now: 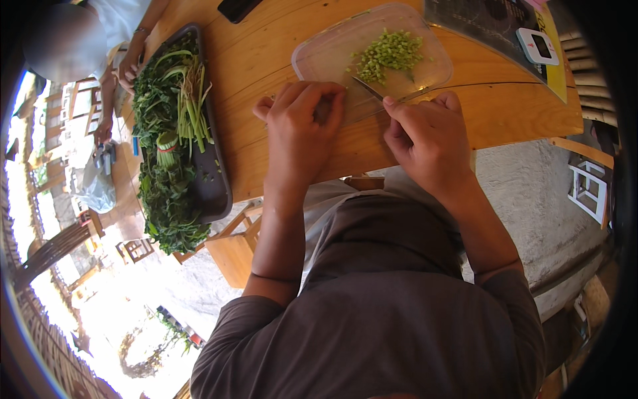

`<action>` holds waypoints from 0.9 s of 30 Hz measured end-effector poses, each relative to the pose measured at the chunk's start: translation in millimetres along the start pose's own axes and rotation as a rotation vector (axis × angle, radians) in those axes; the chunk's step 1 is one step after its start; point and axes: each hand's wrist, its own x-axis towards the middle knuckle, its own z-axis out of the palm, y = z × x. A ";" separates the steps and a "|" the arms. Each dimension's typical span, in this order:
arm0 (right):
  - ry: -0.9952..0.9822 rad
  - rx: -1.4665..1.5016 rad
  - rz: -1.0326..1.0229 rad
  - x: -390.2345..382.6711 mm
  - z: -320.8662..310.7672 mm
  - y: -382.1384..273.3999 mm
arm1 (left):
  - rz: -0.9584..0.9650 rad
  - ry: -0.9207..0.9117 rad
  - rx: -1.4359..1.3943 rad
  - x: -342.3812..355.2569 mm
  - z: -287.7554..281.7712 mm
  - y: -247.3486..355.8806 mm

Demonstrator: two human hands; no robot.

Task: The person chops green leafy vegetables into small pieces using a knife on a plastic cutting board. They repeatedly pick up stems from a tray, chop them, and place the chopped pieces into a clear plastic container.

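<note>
A knife (pixel 367 88) is gripped in my right hand (pixel 428 136), its blade slanting up and left over a translucent plastic board (pixel 316 56). Small chopped pieces of green stalk (pixel 391 54) lie in a loose pile on the board, just beyond the blade tip. My left hand (pixel 300 126) is at the board's near left corner, thumb and forefinger curled together in a pinch. Whatever those fingers hold, if anything, cannot be made out. To the left, a dark tray (pixel 216 179) carries leafy greens (pixel 156 100), bare stalks (pixel 193 110) and a banded bundle (pixel 167 149).
Across the table at the upper left, another person's hand (pixel 127 70) is beside the tray. A dark phone (pixel 238 8) lies at the far edge. At the right are a white timer (pixel 537 46) and a dark sheet with a yellow edge (pixel 492 33). A wooden chair (pixel 232 256) stands below the table's left side.
</note>
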 end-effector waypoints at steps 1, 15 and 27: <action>-0.004 0.011 -0.004 0.2 -0.8 0.0 | -0.006 -0.004 0.004 0.0 -0.5 0.1; -0.131 -0.012 -0.002 8.1 -2.8 -4.8 | -0.060 -0.005 -0.011 -6.6 2.1 -3.6; -0.024 -0.005 0.032 -0.5 0.6 -0.7 | 0.024 -0.043 0.059 -4.5 -4.0 1.0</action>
